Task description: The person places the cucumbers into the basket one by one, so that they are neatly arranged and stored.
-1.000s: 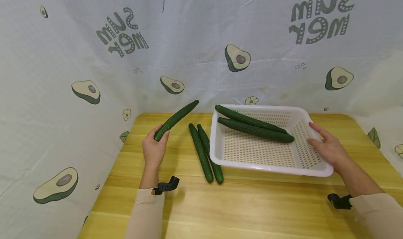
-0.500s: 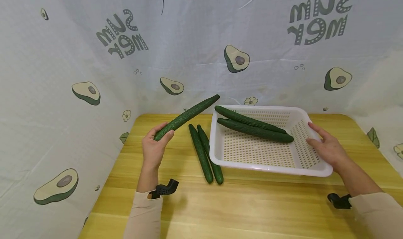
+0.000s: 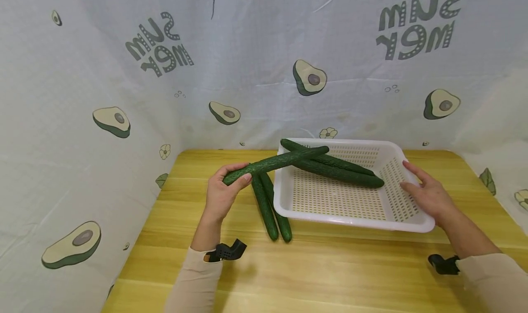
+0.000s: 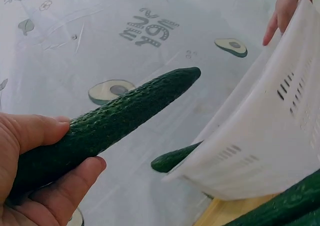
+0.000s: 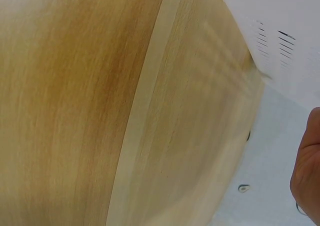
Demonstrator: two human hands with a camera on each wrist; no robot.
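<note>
While your left hand (image 3: 220, 196) is gripping a cucumber (image 3: 284, 159) near one end, the other end is pointing rightward, over the left part of the basket (image 3: 354, 220). In the left wrist view, your thumb (image 4: 42, 130) is lying along one side of it and your fingers (image 4: 82, 183) are bending round the opposite side. This cucumber is hanging in the air, and in the head view it is crossing in front of the basket's left rim.

Your right hand (image 3: 431, 196) is holding the basket at its right end, with thumb and finger at the rim; so your hands are working well apart, each one occupied. In the right wrist view, only a part of this hand is showing, at the edge.

Inside the basket, two inner cucumbers (image 3: 342, 175) are lying against each other, and one is jutting over the left rim. Just left of the basket, two outer cucumbers (image 3: 266, 207) are lying side by side on the table (image 3: 330, 271), partly covered from sight by the held one and the rim. Whether the basket is resting flat, I cannot tell.

On both wrists you are wearing black devices (image 3: 231, 250), next to beige sleeves (image 3: 198, 276). Behind the table, a pale cloth (image 3: 247, 52) with printed avocados is hanging.
</note>
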